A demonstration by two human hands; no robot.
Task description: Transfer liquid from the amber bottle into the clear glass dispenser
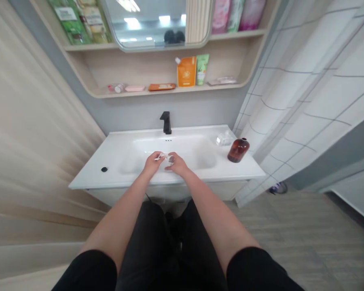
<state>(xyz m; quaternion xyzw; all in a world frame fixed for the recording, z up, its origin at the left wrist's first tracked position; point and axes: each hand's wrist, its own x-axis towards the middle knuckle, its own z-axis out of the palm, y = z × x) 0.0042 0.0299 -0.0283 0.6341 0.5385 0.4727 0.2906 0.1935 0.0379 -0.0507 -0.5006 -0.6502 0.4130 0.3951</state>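
My left hand (pixel 153 162) is above the front of the white sink basin (pixel 197 155), its fingers pinched on a small white piece (pixel 160 155) with a narrow end. Close beside it, my right hand (pixel 177 165) curls around a small clear-and-white object (pixel 170 159). The two pieces are close together or touching; which one I cannot tell, and their exact kind is too small to make out. Behind the hands stands a black faucet (pixel 166 122).
On the counter's right stand an amber bottle (pixel 238 150) without a cap and a clear container (pixel 224 138). A black round piece (pixel 104 169) lies at left. Above, a shelf (pixel 130 93) holds an orange pouch (pixel 187 72) and a green tube (pixel 202 69), under a mirror (pixel 154 24).
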